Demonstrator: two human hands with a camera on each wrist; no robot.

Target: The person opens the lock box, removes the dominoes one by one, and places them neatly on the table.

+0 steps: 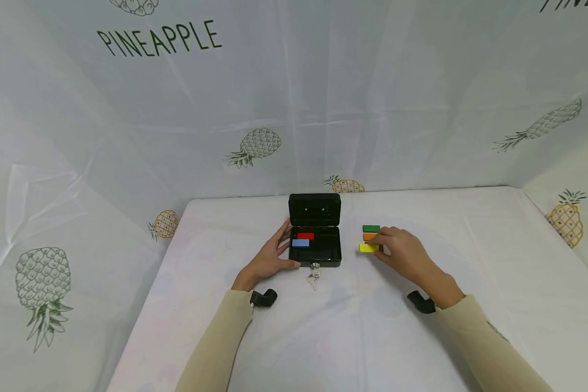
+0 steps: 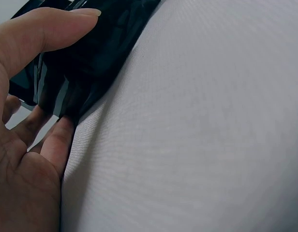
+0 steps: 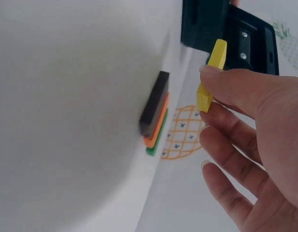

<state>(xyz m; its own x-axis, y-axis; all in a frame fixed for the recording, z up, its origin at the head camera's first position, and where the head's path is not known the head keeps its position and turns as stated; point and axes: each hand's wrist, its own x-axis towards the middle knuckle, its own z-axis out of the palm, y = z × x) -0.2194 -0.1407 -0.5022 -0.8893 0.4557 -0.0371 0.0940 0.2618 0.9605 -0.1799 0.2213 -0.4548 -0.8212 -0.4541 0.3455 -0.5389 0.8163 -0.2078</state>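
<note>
A black metal cash box stands with its lid raised. In it lie a red block and a blue block, toward the left side. My left hand rests against the box's left side, thumb at the front and fingers along the side wall. Between thumb and fingertips, my right hand pinches a yellow block, lifted off the table right of the box. Beyond it lie a black block, an orange block and a green block.
Keys hang from the lock at the box's front. A white cloth covers the table. Behind it hangs a white sheet printed with pineapples.
</note>
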